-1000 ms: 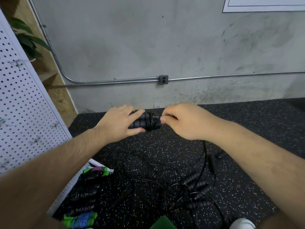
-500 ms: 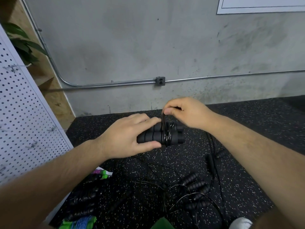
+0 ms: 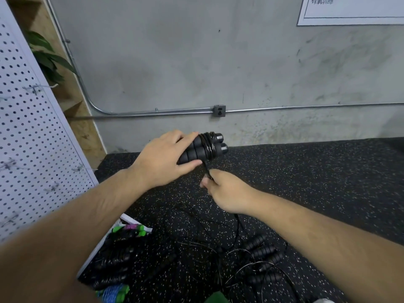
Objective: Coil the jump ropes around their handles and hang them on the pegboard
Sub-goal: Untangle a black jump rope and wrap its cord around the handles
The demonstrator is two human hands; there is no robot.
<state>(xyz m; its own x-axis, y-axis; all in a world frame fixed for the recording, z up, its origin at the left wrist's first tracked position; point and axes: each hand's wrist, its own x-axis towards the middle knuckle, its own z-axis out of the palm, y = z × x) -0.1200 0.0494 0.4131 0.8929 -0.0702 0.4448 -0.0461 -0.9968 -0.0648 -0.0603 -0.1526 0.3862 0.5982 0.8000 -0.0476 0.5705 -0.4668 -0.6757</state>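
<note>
Far left: a white perforated metal pegboard [image 3: 32, 138] stands upright and carries several small wire hooks [image 3: 34, 89]. Behind its upper edge, the dark green leaves of a plant [image 3: 49, 60] show against a brown wooden panel [image 3: 83, 132].

Lower left: a heap of coiled jump ropes lies on the floor at the foot of the pegboard, among them a purple rope with bright green handles [image 3: 129, 228] and a blue rope with green handles [image 3: 113, 293].

Centre: the left hand [image 3: 166, 158] grips 2 black ribbed foam handles [image 3: 202, 149] held side by side above the floor, with the fingers close together and curled over the top and the thumb pressed underneath. A thin black rope [image 3: 209, 143] is wound in several turns around both handles near their free ends. 1 strand [image 3: 206, 169] runs down from the coil to the right hand [image 3: 227, 191], which pinches it between thumb and curled fingers just below the handles. How the other fingers lie cannot be told.

Background: a grey metal conduit [image 3: 153, 110] runs along the concrete wall to a small grey outlet box [image 3: 219, 111].

Lower right: more black ribbed handles [image 3: 263, 251] and loose black cord lie tangled on the black speckled rubber floor [image 3: 317, 182].

Upper right: a white wall sign [image 3: 349, 14] is partly in view.
</note>
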